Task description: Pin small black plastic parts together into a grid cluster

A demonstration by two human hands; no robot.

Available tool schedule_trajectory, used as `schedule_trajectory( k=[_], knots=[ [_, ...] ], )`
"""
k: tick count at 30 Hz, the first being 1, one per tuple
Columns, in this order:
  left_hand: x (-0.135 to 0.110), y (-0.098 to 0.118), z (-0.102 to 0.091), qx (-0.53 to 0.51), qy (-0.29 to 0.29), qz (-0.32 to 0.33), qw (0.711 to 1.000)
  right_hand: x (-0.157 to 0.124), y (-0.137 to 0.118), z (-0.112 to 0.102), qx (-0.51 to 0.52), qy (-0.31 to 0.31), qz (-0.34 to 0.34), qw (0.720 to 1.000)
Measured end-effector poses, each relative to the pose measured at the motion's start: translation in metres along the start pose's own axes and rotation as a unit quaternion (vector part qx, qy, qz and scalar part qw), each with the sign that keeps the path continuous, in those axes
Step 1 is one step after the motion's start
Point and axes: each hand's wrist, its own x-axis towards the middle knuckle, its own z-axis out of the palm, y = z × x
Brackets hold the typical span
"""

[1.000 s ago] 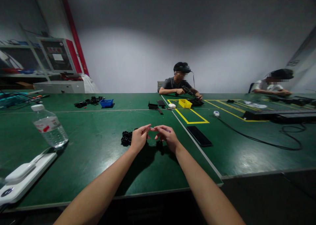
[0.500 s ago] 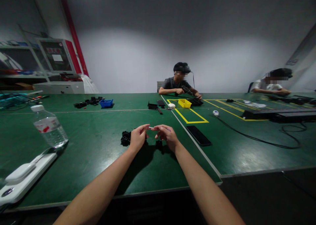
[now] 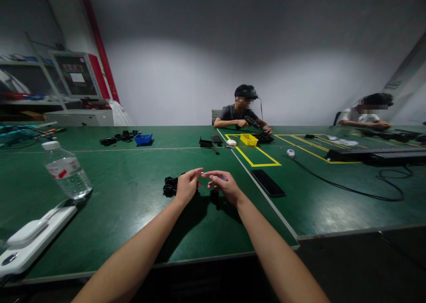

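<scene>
Above the green table (image 3: 126,232), my left hand (image 3: 187,187) is closed in a pinch, its fingertips at the metal tip of a thin screwdriver. Whatever it pinches there is too small to make out. My right hand (image 3: 229,188) is closed around the small screwdriver (image 3: 222,178), whose purplish handle shows between the fingers. Fingertips of both hands nearly meet. Black plastic parts (image 3: 169,186) lie just left of my left hand, partly hidden by it. Another black part (image 3: 214,198) sits on the table under my right hand, partly covered.
A black phone (image 3: 268,182) lies right of my hands. To the left stand a water bottle (image 3: 68,172) and a white power strip (image 3: 40,241). Further back are a blue bin (image 3: 143,139), a yellow bin (image 3: 249,139) and more black parts (image 3: 121,136). Two people sit across the table.
My right hand has moved slightly left, closer to my left fingertips, and less of the screwdriver's metal shaft shows between them. The left hand has barely shifted.
</scene>
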Motion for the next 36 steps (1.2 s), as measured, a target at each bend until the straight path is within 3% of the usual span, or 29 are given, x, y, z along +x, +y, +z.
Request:
schedule_trajectory(
  k=[18,36],
  knots=[
    [0.0009,0.0028,-0.0012,0.022,0.016,-0.003,1.000,0.0016,-0.0020,0.0016,0.027,0.051,-0.002,0.998],
    [-0.0003,0.0002,-0.0011,0.047,-0.006,0.005,0.999,0.0031,0.0001,0.0015,0.021,0.023,0.001,1.000]
  ],
)
